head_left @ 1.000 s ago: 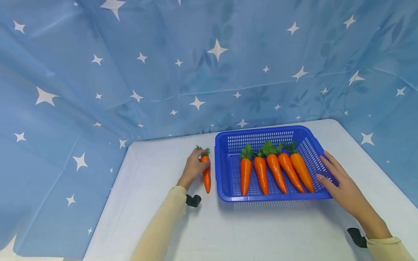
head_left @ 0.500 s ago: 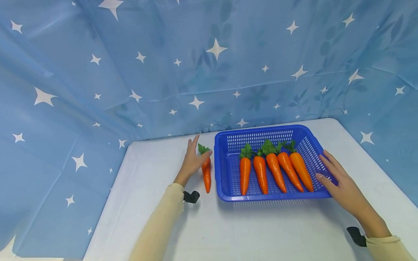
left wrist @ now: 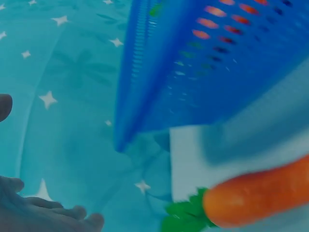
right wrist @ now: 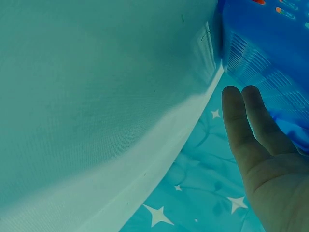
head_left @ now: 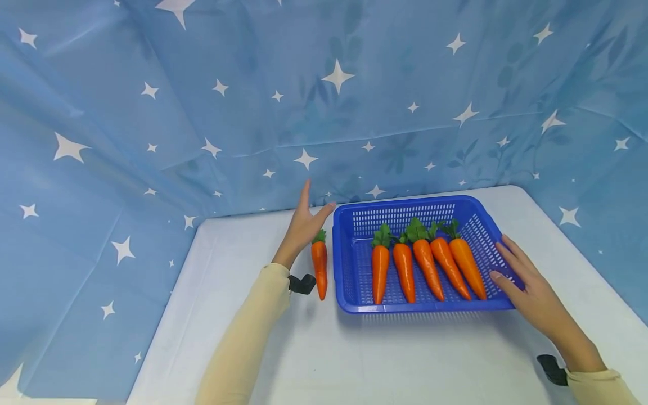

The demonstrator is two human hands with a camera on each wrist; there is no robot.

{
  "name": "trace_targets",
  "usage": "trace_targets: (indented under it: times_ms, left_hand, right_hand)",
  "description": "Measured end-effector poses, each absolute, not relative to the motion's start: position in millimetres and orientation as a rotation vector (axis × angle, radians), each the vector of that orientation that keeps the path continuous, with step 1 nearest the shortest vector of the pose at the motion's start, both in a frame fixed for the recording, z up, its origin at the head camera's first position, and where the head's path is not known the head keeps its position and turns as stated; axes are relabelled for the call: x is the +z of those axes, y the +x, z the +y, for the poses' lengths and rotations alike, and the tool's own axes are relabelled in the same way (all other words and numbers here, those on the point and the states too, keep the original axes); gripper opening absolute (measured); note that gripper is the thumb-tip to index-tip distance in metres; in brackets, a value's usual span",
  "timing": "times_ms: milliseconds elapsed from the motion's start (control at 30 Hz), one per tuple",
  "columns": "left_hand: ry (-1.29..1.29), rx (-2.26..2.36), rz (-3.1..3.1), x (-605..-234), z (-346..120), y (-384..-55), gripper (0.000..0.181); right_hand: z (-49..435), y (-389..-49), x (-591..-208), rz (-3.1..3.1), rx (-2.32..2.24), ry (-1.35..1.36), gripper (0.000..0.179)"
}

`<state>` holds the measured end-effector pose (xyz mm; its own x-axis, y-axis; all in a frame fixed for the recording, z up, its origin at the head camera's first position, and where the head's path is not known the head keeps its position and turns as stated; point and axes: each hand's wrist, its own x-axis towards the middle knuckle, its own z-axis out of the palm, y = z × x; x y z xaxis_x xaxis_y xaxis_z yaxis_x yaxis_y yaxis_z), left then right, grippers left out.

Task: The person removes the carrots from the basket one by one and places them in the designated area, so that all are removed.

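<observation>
Left hand (head_left: 302,225): a second ago pinching the green top (head_left: 321,237) of the lone carrot (head_left: 320,269), centre of the head view; half a second ago off it, fingers spread; now higher in the frame, forefinger extended before the starry blue cloth (head_left: 253,112), thumb near the upper-left corner of the blue basket (head_left: 340,211); carrot's body now bare of fingers, its green top partly hidden behind the hand; black wrist fitting (head_left: 302,284) and cream sleeve (head_left: 248,332): likewise shifted upward, fitting now left of the carrot's lower half.

Long cream sleeves (head_left: 248,332) are worn with small black wrist devices (head_left: 302,284)
</observation>
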<state>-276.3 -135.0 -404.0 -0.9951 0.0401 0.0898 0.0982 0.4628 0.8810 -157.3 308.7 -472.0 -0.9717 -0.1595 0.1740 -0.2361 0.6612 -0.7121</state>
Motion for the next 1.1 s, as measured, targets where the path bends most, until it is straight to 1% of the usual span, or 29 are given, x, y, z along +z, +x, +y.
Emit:
trace_targets:
  times_ms: [167, 400, 733, 1100]
  left_hand:
    - [-0.193, -1.638, -2.637, -389.6, -119.1, -279.6, 0.089]
    - [-0.258, -1.655, -2.646, -383.0, -98.2, -281.2, 0.088]
    - [-0.382, -1.638, -2.657, -382.3, -72.8, -282.5, 0.083]
    - [-0.452, -1.686, -2.732, -389.6, -48.5, -283.9, 0.08]
  right_hand:
    - [307.1, -156.4, -471.2, -2.774, 1.202, 0.317, 0.068]
    - [306.2, -155.8, -472.4, -2.775, 1.175, 0.305, 0.069]
    - [306.1, -155.4, -469.2, -2.755, 1.206, 0.332, 0.068]
    - [306.2, -155.3, -470.1, -2.753, 1.216, 0.327, 0.067]
